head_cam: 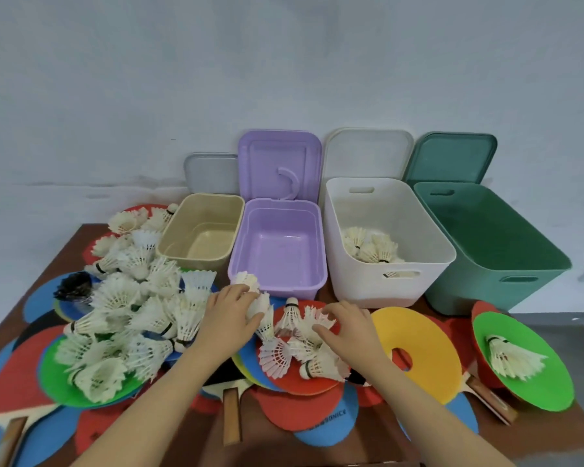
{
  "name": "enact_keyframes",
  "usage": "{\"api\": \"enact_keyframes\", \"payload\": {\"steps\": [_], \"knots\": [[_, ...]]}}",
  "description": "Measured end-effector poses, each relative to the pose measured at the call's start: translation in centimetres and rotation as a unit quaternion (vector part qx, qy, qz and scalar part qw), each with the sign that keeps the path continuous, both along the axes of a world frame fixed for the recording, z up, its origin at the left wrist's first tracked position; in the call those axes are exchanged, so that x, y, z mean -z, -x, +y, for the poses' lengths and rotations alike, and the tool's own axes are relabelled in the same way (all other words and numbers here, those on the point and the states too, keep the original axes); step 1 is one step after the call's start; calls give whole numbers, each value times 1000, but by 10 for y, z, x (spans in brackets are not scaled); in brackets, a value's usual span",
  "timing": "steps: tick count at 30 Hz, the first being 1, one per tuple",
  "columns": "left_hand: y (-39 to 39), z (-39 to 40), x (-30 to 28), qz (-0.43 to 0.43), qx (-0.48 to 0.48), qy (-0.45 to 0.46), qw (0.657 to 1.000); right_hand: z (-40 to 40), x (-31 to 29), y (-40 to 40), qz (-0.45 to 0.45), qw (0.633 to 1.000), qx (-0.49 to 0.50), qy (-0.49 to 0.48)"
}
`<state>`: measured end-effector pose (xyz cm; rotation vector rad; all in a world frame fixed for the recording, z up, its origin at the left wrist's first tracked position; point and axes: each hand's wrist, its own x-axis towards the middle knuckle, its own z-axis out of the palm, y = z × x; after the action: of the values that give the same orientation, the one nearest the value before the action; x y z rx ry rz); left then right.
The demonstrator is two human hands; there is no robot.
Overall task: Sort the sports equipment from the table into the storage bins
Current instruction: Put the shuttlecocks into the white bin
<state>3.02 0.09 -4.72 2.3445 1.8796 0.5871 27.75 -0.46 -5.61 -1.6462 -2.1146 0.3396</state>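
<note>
Left hand [231,311] clamped on a bunch of shuttlecocks [255,299], fingers curled round the feather skirts just in front of the purple bin [279,288]. Right hand [343,326] spread over the small cluster of shuttlecocks [300,345] on the red disc [304,382], fingertips curling onto feathers, nothing lifted yet by the look of it. Judged best: pinch near the cork ends, not the fragile skirts, and gather several per hand without crushing. Then carry both handfuls over to the white bin [385,288], already holding shuttlecocks, and drop them well inside the rim. Beige bin [196,257], purple bin and green bin [496,291] show nothing inside. Most of the job remains: big heap of shuttlecocks [129,315] on the left of the surface [78,237], one on the green disc [526,372], plus discs and paddles [231,412] underneath.
</note>
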Motion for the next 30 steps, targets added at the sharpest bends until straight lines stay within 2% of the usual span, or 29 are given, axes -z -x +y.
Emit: {"api": "enact_keyframes", "payload": {"steps": [5, 9, 14, 22, 30], "knots": [[4, -2, 7, -21, -30, -7, 999, -7, 1, 8, -13, 998, 41, 46], [5, 3, 3, -57, -63, -8, 996, -11, 0, 15, 44, 997, 59, 2], [8, 13, 3, -89, -34, -40, 995, -7, -8, 18, 93, 993, 47, -48], [6, 9, -14, -177, 4, -163, 971, -4, -24, 13, 149, 983, 51, -97], [-23, 31, -33, -196, 53, -186, 961, 13, -42, -1, 95, 982, 21, -160]]}}
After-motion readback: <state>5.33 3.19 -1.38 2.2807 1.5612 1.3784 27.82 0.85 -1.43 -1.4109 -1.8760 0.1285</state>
